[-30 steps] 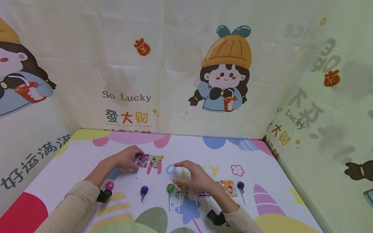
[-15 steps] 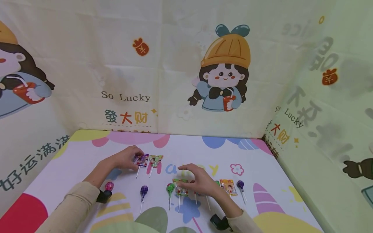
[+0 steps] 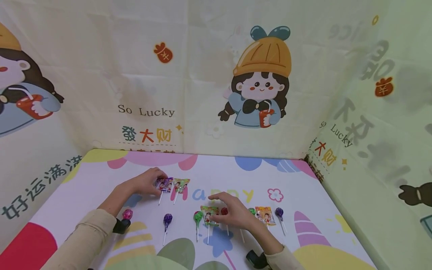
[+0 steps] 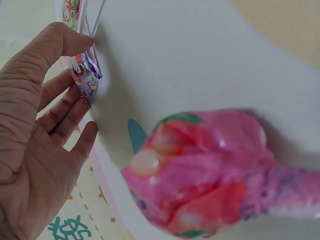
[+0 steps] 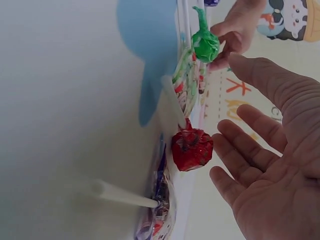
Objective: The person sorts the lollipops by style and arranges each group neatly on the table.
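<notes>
Pale cloth walls with big cartoon pictures stand around a white tabletop that has bright shapes and letters printed on it; the left hand pinches the purple packet lollipop, thumb at one edge and fingers at the other, and its white stick points toward the person; a pale green packet lollipop lies just beside it; the right hand holds nothing, its fingers loose and apart, over a nearer row of sweets; the red round lollipop is just beside that hand, and the bright green packet lollipop is by its thumb, but I cannot tell if they touch; a green round lollipop and a dark purple one lie between the two hands; a pink round lollipop is near the left wrist; an orange packet lollipop lies past the right hand.
</notes>
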`<action>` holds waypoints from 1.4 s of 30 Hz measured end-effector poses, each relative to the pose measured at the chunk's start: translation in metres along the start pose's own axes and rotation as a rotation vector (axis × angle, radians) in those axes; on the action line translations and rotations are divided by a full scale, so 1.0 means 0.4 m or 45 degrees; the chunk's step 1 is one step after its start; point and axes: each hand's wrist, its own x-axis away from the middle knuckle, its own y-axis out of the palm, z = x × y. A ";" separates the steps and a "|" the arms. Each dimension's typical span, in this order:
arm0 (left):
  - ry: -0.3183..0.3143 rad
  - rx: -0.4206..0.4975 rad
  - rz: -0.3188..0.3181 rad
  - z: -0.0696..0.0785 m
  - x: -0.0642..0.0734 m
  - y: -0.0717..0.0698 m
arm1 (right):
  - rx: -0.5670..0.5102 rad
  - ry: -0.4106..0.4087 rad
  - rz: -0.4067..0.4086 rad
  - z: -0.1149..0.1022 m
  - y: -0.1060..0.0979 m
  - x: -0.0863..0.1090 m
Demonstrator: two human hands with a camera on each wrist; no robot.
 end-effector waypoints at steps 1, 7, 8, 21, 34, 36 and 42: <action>0.000 -0.004 0.000 0.000 -0.001 0.000 | 0.001 -0.002 -0.004 0.000 0.000 0.000; 0.005 -0.012 0.006 -0.001 -0.001 -0.004 | 0.022 -0.025 -0.035 0.004 0.003 0.002; 0.005 -0.010 0.008 0.000 0.000 -0.005 | 0.026 -0.025 -0.043 0.004 0.003 0.003; 0.015 -0.004 0.010 0.004 0.003 -0.006 | 0.141 -0.059 -0.133 0.023 0.018 0.007; 0.028 -0.008 0.008 0.001 0.000 0.000 | 0.288 -0.113 -0.137 0.025 0.034 -0.001; 0.038 -0.011 0.009 0.000 0.001 0.000 | 0.319 -0.120 -0.135 0.024 0.035 -0.003; 0.019 0.006 0.009 0.005 0.004 0.000 | 0.389 -0.095 -0.158 0.018 0.035 -0.009</action>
